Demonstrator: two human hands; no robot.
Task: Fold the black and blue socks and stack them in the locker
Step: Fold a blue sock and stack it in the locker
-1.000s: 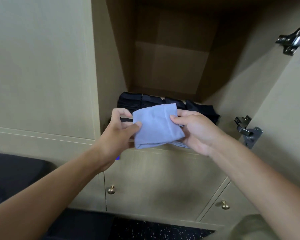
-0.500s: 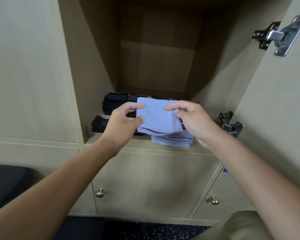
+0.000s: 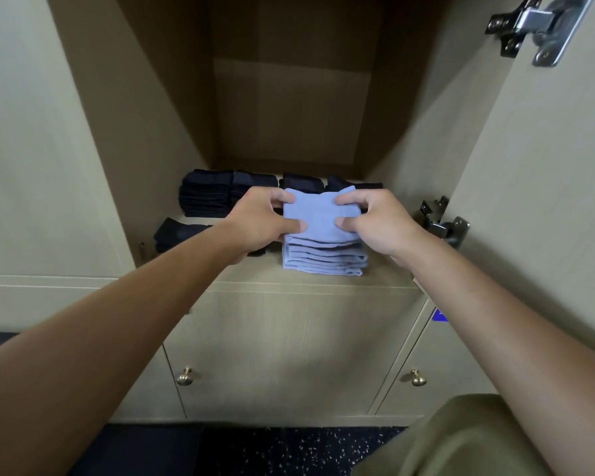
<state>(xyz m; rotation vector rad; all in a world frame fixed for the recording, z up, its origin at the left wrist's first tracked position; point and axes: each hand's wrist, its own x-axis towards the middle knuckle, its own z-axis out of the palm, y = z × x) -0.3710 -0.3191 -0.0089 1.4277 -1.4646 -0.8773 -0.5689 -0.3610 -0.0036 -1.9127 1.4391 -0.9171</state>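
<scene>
Both hands, left (image 3: 260, 219) and right (image 3: 375, 221), each grip pinched on the top blue sock (image 3: 318, 214) over its stack (image 3: 323, 257).

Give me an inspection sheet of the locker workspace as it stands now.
Surface: locker shelf, beige wood, door open.
Job's things: folded blue sock on top of the blue sock stack at the shelf front; black sock stacks in a row behind; one loose black sock at front left.
Clutter: nothing seen.
Grippers: left hand and right hand each pinch the top blue sock's side edges.
Cables: nothing seen.
Surroundings: door hinges, lower cabinet doors with brass knobs, dark speckled floor.
</scene>
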